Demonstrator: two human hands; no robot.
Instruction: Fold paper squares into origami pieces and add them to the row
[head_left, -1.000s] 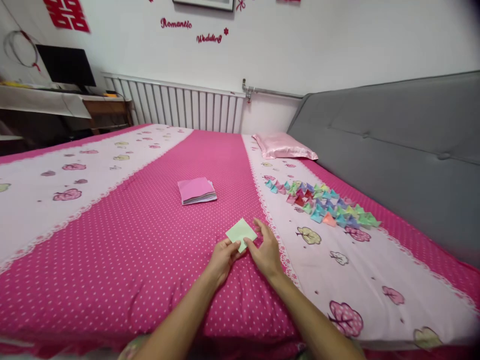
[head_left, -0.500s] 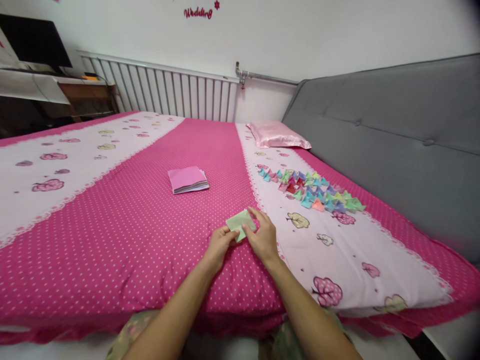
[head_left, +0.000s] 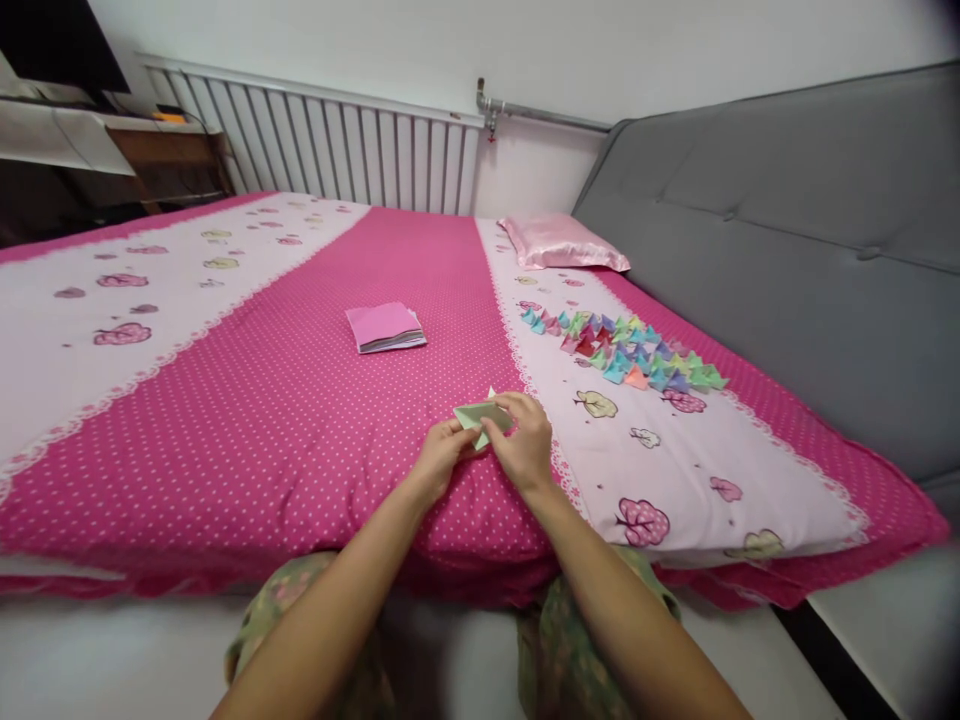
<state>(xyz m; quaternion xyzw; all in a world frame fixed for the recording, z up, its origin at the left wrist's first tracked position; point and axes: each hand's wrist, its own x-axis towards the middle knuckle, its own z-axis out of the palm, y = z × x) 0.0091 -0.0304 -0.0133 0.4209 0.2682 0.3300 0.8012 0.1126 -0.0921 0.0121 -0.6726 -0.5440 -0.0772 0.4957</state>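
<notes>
A small piece of pale green folding paper (head_left: 477,414) is held between both hands above the front part of the bed. My left hand (head_left: 442,455) pinches its left lower edge, thumb on top. With thumb and fingers, my right hand (head_left: 523,440) grips the right side, partly covering it. One flap of the paper stands up at the top, so it looks partly folded. Farther off and to the left lies a stack of square paper (head_left: 385,327) with a pink top sheet. Many small folded paper pieces (head_left: 634,350) in mixed colours cluster to the right.
The bed (head_left: 322,400) has a pink dotted and white tree-print cover. A pink pillow (head_left: 564,242) lies at the far right, by the grey padded headboard (head_left: 780,190). Behind are a radiator (head_left: 337,140) and a desk (head_left: 165,148) with a monitor (head_left: 64,45).
The green paper went from a flat, near-square shape to one with a flap raised, and the right fingers have curled over its upper edge. The view has tilted downward.
</notes>
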